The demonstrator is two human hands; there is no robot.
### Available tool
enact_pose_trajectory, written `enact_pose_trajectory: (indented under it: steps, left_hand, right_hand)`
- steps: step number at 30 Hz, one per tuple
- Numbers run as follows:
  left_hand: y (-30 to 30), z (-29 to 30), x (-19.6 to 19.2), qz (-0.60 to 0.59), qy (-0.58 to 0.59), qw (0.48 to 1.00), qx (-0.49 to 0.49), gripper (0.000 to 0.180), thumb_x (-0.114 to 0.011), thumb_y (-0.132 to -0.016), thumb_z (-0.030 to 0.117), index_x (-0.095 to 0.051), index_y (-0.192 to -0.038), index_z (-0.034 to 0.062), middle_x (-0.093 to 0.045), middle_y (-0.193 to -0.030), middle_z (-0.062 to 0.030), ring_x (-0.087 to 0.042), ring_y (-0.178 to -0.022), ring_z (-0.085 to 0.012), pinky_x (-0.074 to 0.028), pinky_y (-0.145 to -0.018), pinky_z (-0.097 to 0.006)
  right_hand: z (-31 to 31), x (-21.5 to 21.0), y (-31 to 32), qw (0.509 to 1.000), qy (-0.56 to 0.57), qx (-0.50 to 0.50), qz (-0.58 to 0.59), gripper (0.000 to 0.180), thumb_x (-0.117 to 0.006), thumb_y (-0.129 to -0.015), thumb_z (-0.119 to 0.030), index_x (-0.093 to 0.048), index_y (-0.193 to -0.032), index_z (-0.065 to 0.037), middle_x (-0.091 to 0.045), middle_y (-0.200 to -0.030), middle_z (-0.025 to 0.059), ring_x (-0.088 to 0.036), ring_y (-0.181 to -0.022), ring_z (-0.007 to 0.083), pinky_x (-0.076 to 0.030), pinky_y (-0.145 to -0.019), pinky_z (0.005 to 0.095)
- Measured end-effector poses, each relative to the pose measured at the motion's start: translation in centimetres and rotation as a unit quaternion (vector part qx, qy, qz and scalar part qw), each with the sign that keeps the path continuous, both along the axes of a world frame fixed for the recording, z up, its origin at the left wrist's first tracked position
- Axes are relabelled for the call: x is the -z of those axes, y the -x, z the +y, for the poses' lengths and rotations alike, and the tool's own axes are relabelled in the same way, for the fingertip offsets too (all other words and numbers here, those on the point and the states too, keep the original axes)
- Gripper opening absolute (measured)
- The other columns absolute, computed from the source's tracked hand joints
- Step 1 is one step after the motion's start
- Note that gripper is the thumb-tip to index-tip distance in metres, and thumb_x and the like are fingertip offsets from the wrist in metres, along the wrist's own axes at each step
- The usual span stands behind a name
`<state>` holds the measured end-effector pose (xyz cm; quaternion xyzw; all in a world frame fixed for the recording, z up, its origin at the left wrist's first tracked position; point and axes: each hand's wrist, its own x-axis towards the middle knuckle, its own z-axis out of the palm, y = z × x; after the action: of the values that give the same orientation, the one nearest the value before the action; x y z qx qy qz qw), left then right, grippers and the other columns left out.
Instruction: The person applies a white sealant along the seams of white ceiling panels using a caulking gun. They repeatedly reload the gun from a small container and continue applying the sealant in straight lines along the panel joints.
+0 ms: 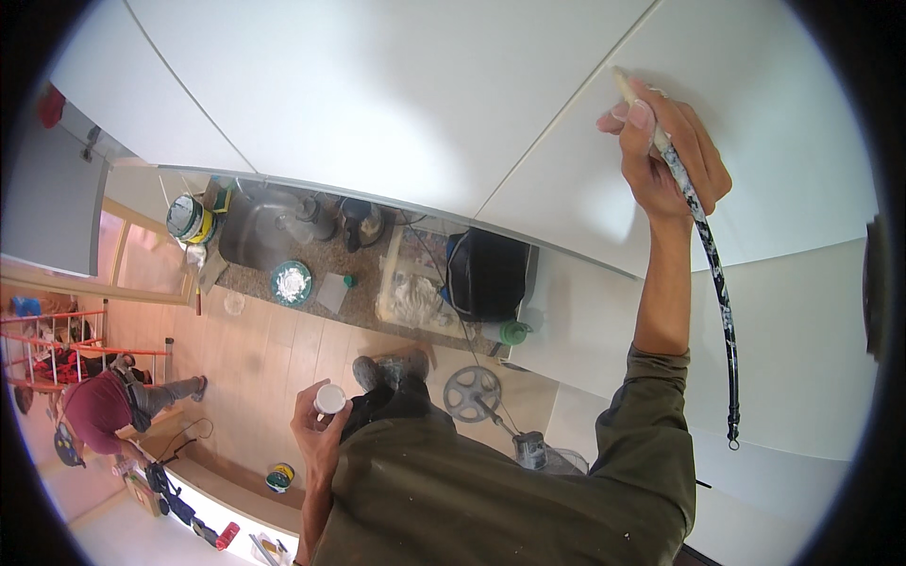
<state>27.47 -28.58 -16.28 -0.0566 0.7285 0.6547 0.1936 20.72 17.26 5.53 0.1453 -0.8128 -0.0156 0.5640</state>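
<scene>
My right hand [675, 156] is raised at the upper right, its fingers wrapped round a slim paintbrush [722, 311]. The brush has a pale tip and a long black handle smeared with white, ending in a small ring. Its tip lies close to the seam between white cabinet panels [425, 85]; whether it touches, I cannot tell. Lower down, at waist height, my left hand [319, 429] grips a small white round cup [330, 399], seen from above. The cup's contents are hard to make out.
Below the panels runs a granite counter [363, 292] with a sink [253, 231], a plate of white paste [292, 283], a paint bucket [189, 219] and a black bag [486, 274]. A fan [472, 393] stands on the floor. Another person [99, 410] bends near an orange ladder [57, 351].
</scene>
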Motion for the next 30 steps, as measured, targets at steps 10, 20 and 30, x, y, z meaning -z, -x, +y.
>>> enact_pose_trajectory:
  steps: [10,20,30]
  left_hand:
    - [-0.13,0.13,-0.2,-0.006,-0.005,1.0,-0.004,0.041,-0.074,-0.079,-0.005,-0.061,-0.118,-0.0007,-0.053,-0.118,-0.0056,-0.058,-0.104,-0.0163,-0.055,-0.084,-0.028]
    - [-0.22,0.16,-0.2,-0.012,-0.004,1.0,-0.006,0.041,-0.074,-0.079,-0.005,-0.061,-0.118,-0.0019,-0.053,-0.118,-0.0061,-0.059,-0.104,-0.0166,-0.055,-0.084,-0.027]
    - [-0.18,0.15,-0.15,0.0,-0.002,1.0,-0.006,0.04,-0.074,-0.079,-0.005,-0.061,-0.117,-0.0019,-0.054,-0.117,-0.0066,-0.058,-0.105,-0.0173,-0.055,-0.086,-0.027]
  right_hand:
    - [0.29,-0.04,0.56,0.999,-0.005,-0.035,0.02,0.02,-0.076,-0.084,-0.017,-0.071,-0.102,-0.01,-0.071,-0.073,0.0037,-0.069,-0.059,0.0128,-0.052,-0.049,0.0185]
    - [-0.22,-0.19,0.25,1.0,0.006,-0.015,0.005,0.021,-0.077,-0.083,-0.017,-0.071,-0.102,-0.01,-0.07,-0.072,0.0037,-0.067,-0.057,0.0122,-0.05,-0.048,0.0181]
    - [-0.03,-0.08,0.24,1.0,0.001,-0.006,0.014,0.021,-0.077,-0.083,-0.018,-0.071,-0.102,-0.011,-0.07,-0.072,0.0027,-0.066,-0.057,0.0115,-0.05,-0.047,0.0179]
